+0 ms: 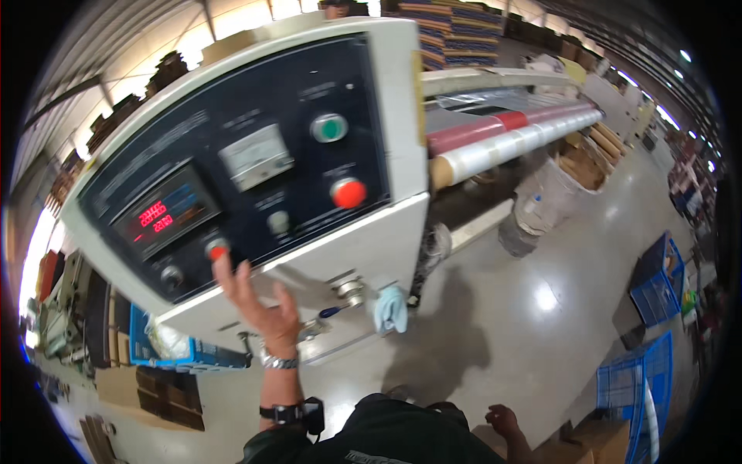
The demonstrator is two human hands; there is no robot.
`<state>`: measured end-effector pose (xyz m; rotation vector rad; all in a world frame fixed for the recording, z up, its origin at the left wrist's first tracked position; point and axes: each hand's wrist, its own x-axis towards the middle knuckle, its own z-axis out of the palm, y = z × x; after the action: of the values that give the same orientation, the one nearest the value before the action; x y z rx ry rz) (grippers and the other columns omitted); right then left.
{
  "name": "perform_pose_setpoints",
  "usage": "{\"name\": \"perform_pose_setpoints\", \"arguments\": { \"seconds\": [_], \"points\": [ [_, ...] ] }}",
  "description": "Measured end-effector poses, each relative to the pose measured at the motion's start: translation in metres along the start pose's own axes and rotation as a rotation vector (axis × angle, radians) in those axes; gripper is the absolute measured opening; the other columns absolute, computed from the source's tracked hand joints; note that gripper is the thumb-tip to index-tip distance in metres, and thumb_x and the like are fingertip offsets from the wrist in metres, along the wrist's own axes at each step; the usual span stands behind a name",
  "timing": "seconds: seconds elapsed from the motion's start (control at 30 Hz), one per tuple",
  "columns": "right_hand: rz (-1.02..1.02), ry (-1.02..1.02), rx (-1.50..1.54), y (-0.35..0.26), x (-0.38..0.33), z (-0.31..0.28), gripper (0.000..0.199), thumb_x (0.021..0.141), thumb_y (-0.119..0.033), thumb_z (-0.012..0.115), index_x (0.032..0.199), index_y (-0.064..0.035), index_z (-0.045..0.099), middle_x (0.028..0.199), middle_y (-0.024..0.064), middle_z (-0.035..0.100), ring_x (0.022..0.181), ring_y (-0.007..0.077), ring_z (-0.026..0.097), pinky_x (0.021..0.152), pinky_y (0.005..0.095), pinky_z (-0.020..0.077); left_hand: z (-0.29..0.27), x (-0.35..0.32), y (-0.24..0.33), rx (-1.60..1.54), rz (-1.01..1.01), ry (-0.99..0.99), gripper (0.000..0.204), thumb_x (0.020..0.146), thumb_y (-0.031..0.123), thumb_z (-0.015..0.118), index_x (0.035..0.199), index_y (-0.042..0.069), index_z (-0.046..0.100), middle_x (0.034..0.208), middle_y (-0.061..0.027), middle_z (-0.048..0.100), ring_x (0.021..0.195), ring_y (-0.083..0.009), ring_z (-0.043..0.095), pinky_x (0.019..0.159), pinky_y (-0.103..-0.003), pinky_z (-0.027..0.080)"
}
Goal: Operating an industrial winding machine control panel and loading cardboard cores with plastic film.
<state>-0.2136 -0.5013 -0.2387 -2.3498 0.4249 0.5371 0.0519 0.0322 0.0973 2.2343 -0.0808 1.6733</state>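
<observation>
My left hand (267,313) reaches up to the control panel (309,81) of a white machine. Its index fingertip touches a small red-topped control (217,249) below the lit red digital display (161,216); the other fingers are apart and grip nothing. Higher on the panel are a green button (328,127), a large red button (348,193) and a dial meter (256,157). Under the panel, a light blue cloth (390,309) hangs beside a metal fitting (348,289). Low on the right, my right hand (503,420) hangs by my body with loosely bent fingers, nothing visible in it.
Rolls of clear film (525,143) and red material (471,135) lie across the machine to the right. Blue crates (657,282) stand on the floor at the far right. A blue box (193,356) and a cardboard box (120,390) sit lower left.
</observation>
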Motion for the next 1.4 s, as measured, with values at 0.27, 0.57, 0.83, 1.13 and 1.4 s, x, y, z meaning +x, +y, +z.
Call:
{"name": "perform_pose_setpoints", "arguments": {
  "seconds": [0.27, 0.57, 0.83, 1.13, 1.4],
  "points": [
    [-0.250, -0.202, -0.053, -0.074, 0.164, -0.104, 0.040, 0.081, -0.029, 0.065, 0.111, -0.0027, 0.062, 0.099, 0.0139, 0.068, 0.092, 0.0331, 0.065, 0.082, 0.0408, 0.0509, 0.031, 0.007, 0.003, 0.316, 0.005, 0.150, 0.049, 0.093, 0.022, 0.054, 0.133, -0.002, 0.041, 0.143, -0.0230, 0.038, 0.133, -0.0397, 0.037, 0.111, -0.051, 0.027],
    [-0.403, -0.276, -0.203, -0.075, 0.299, -0.187, 0.042, 0.080, -0.035, 0.062, 0.111, -0.0065, 0.063, 0.103, 0.0156, 0.067, 0.098, 0.0347, 0.062, 0.086, 0.0433, 0.0486, 0.053, 0.013, 0.002, 0.575, -0.035, 0.207, 0.049, 0.096, 0.030, 0.050, 0.135, 0.001, 0.042, 0.143, -0.0172, 0.040, 0.133, -0.0344, 0.038, 0.112, -0.046, 0.028],
    [-0.324, -0.398, -0.310, -0.074, 0.350, -0.161, 0.047, 0.082, -0.036, 0.058, 0.117, -0.0040, 0.061, 0.116, 0.0179, 0.062, 0.107, 0.0361, 0.059, 0.092, 0.0437, 0.0460, 0.053, 0.006, -0.018, 0.689, -0.027, 0.183, 0.051, 0.096, 0.034, 0.048, 0.136, 0.003, 0.043, 0.143, -0.0172, 0.041, 0.133, -0.0343, 0.038, 0.111, -0.047, 0.030],
    [-0.354, -0.609, -0.237, -0.142, 0.321, -0.172, 0.046, 0.083, -0.036, 0.059, 0.118, -0.0065, 0.061, 0.111, 0.0180, 0.064, 0.106, 0.0358, 0.060, 0.091, 0.0444, 0.0460, 0.054, 0.008, -0.010, 0.725, -0.067, 0.221, 0.048, 0.095, 0.027, 0.049, 0.137, 0.004, 0.043, 0.141, -0.0159, 0.045, 0.131, -0.0329, 0.042, 0.111, -0.044, 0.030],
    [-0.400, -0.489, -0.301, -0.104, 0.334, -0.163, 0.046, 0.083, -0.037, 0.060, 0.117, -0.0058, 0.061, 0.112, 0.0173, 0.064, 0.107, 0.0346, 0.060, 0.092, 0.0436, 0.0459, 0.062, 0.008, -0.009, 0.712, -0.110, 0.249, 0.049, 0.091, 0.016, 0.048, 0.138, 0.004, 0.042, 0.141, -0.0168, 0.045, 0.130, -0.0332, 0.042, 0.110, -0.044, 0.032]
  ]
}}
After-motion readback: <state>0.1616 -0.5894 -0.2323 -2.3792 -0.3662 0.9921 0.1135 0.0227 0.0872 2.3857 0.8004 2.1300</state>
